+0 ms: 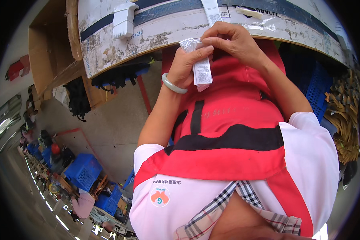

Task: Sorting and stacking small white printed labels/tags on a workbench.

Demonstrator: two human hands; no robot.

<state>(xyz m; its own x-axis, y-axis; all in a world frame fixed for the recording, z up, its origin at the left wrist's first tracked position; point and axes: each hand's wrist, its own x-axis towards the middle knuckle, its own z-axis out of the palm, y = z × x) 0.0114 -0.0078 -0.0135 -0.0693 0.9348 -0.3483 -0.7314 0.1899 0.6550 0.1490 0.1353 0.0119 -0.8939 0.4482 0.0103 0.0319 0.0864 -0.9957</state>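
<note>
Below the worn table edge (156, 38): both hands pinch a white label strip (202, 70).
Left hand (188, 64) grips its side; right hand (232, 40) pinches the top, keeping it taut over the red apron (228, 120).

The narrow white printed label strip (202, 71) pinched between the left hand (187, 64) and right hand (233, 40) looks like thin matt paper or woven tape, with a crinkled glossy clear film wrapper (187, 43) at its top, and the pale green bangle (173, 84) on the left wrist is smooth and polished like stone or glass. The red and black vest (232, 120) is matt cloth. The white work surface (156, 28) is worn and scuffed, its coating chipped and patched with glossy tape; beside it brown cardboard (48, 48) is dull and rough, the blue crates (83, 170) hard plastic.
</note>
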